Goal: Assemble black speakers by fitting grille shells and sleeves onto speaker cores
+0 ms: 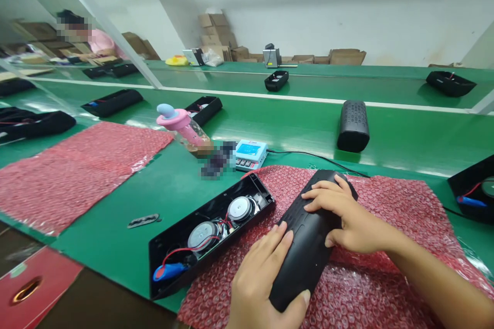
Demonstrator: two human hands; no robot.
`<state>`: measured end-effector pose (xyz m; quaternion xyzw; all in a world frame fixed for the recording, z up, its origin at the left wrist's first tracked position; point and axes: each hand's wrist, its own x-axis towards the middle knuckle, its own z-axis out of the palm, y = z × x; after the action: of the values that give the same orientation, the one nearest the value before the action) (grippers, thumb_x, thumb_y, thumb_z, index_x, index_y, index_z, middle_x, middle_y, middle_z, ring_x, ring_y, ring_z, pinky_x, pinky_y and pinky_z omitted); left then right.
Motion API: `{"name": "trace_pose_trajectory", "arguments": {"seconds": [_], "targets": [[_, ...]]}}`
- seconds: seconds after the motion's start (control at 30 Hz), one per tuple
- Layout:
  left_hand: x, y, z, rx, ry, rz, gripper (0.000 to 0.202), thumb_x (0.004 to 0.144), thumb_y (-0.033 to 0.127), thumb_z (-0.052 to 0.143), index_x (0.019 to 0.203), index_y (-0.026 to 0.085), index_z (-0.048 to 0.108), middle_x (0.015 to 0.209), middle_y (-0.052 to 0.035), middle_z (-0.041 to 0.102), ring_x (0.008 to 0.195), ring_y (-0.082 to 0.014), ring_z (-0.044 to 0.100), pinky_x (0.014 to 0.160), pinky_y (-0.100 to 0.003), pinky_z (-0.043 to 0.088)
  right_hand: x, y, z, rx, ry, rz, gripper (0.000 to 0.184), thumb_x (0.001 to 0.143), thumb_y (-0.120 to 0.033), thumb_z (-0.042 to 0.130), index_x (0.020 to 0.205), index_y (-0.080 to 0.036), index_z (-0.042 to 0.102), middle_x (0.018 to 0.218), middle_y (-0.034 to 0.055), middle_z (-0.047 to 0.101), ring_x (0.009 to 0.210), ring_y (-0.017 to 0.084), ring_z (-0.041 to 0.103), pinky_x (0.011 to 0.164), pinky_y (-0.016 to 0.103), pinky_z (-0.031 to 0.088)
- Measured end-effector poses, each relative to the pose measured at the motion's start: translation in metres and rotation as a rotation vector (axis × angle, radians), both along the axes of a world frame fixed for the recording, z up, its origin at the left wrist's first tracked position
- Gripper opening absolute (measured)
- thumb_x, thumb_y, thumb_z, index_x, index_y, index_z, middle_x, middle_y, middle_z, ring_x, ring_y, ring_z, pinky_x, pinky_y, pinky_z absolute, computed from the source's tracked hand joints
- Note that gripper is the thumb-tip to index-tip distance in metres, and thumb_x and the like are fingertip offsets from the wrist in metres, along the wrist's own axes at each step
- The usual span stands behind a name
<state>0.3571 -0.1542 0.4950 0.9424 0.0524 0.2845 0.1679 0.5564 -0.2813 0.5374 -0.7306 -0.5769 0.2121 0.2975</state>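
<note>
A black speaker housing [304, 257] lies slantwise on red bubble wrap [370, 293], its patterned face upward. My left hand [262, 277] grips its near end, thumb on one side and fingers on the other. Around the far end my right hand [335, 211] is closed, fingers across the top and thumb at the side. To the left, partly on the wrap, sits an open speaker housing [216, 262] with two round drivers, red wires and a blue battery [170, 271]. The undersides of both hands' grip are hidden.
A small grey perforated strip [143, 221] lies left. Behind are a light-blue device [250, 154] with a cable, and a pink-lidded bottle [189, 131]. Another closed speaker [353, 126] and several open housings stand on the green surface. A person in pink [102, 43] sits far left.
</note>
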Motion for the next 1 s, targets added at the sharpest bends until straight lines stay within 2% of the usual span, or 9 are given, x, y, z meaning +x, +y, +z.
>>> {"name": "trace_pose_trajectory", "arguments": {"seconds": [0.13, 0.2, 0.3, 0.43, 0.5, 0.6, 0.67, 0.87, 1.0], "targets": [[0.000, 0.001, 0.001, -0.002, 0.007, 0.002, 0.062, 0.070, 0.028, 0.058, 0.129, 0.015, 0.048, 0.129, -0.0146, 0.055, 0.115, -0.0302, 0.056, 0.093, -0.045, 0.051, 0.015, -0.003, 0.004, -0.029, 0.012, 0.175, 0.062, 0.062, -0.005, 0.057, 0.121, -0.023, 0.052, 0.139, 0.0048, 0.046, 0.136, 0.025, 0.024, 0.109, 0.058, -0.007], [0.000, 0.001, 0.001, 0.022, 0.006, -0.012, 0.062, 0.070, 0.028, 0.059, 0.129, 0.014, 0.048, 0.129, -0.0153, 0.056, 0.115, -0.0299, 0.057, 0.093, -0.044, 0.052, 0.015, -0.002, 0.004, -0.017, 0.006, 0.138, 0.064, 0.059, -0.001, 0.054, 0.119, -0.024, 0.054, 0.137, 0.0037, 0.049, 0.135, 0.024, 0.027, 0.110, 0.056, -0.006], [0.000, 0.000, 0.001, 0.041, -0.002, -0.009, 0.062, 0.069, 0.028, 0.059, 0.128, 0.013, 0.048, 0.128, -0.0159, 0.056, 0.115, -0.0302, 0.057, 0.093, -0.044, 0.052, 0.008, 0.001, 0.001, -0.011, 0.017, -0.004, 0.060, 0.053, 0.000, 0.056, 0.107, -0.024, 0.062, 0.129, 0.0013, 0.056, 0.130, 0.025, 0.035, 0.109, 0.057, -0.001], [-0.001, -0.002, -0.002, 0.099, -0.004, -0.009, 0.063, 0.068, 0.028, 0.059, 0.128, 0.012, 0.048, 0.128, -0.0167, 0.056, 0.114, -0.0316, 0.057, 0.089, -0.045, 0.054, 0.003, 0.001, 0.000, 0.012, -0.005, -0.092, 0.059, 0.050, 0.001, 0.061, 0.101, -0.026, 0.068, 0.120, 0.0000, 0.063, 0.122, 0.027, 0.043, 0.104, 0.055, 0.015], [-0.002, -0.002, -0.003, 0.129, -0.004, -0.015, 0.064, 0.068, 0.029, 0.060, 0.129, 0.012, 0.048, 0.128, -0.0172, 0.056, 0.114, -0.0319, 0.057, 0.088, -0.045, 0.055, 0.008, -0.001, 0.002, 0.022, -0.031, -0.039, 0.060, 0.052, 0.001, 0.063, 0.106, -0.027, 0.067, 0.121, 0.0003, 0.063, 0.122, 0.027, 0.044, 0.101, 0.052, 0.018], [-0.003, 0.001, -0.004, 0.148, 0.005, -0.030, 0.065, 0.068, 0.031, 0.062, 0.129, 0.012, 0.048, 0.127, -0.0169, 0.056, 0.113, -0.0318, 0.058, 0.087, -0.044, 0.055, 0.021, -0.005, 0.005, -0.004, -0.045, 0.163, 0.064, 0.060, -0.003, 0.064, 0.119, -0.029, 0.061, 0.129, -0.0001, 0.057, 0.127, 0.026, 0.039, 0.101, 0.051, 0.018], [-0.003, 0.003, -0.005, 0.140, 0.011, -0.036, 0.065, 0.069, 0.032, 0.061, 0.130, 0.013, 0.048, 0.128, -0.0164, 0.056, 0.112, -0.0316, 0.058, 0.086, -0.044, 0.056, 0.028, -0.006, 0.006, -0.014, -0.060, 0.236, 0.067, 0.064, -0.003, 0.063, 0.124, -0.030, 0.057, 0.133, -0.0007, 0.053, 0.129, 0.025, 0.036, 0.102, 0.050, 0.017], [-0.004, 0.001, -0.007, 0.089, -0.006, -0.025, 0.067, 0.069, 0.032, 0.059, 0.133, 0.014, 0.046, 0.130, -0.0153, 0.054, 0.115, -0.0312, 0.057, 0.090, -0.045, 0.054, 0.029, -0.005, 0.006, -0.033, -0.087, 0.257, 0.068, 0.064, 0.000, 0.054, 0.124, -0.032, 0.057, 0.133, -0.0012, 0.054, 0.129, 0.025, 0.036, 0.101, 0.051, 0.018], [-0.003, -0.002, -0.008, 0.059, -0.033, 0.011, 0.065, 0.068, 0.031, 0.054, 0.131, 0.016, 0.048, 0.129, -0.0138, 0.056, 0.117, -0.0301, 0.055, 0.091, -0.045, 0.052, 0.024, -0.007, 0.009, -0.051, -0.133, 0.186, 0.069, 0.061, 0.002, 0.048, 0.121, -0.029, 0.059, 0.132, 0.0011, 0.055, 0.129, 0.026, 0.037, 0.102, 0.053, 0.019]]}}
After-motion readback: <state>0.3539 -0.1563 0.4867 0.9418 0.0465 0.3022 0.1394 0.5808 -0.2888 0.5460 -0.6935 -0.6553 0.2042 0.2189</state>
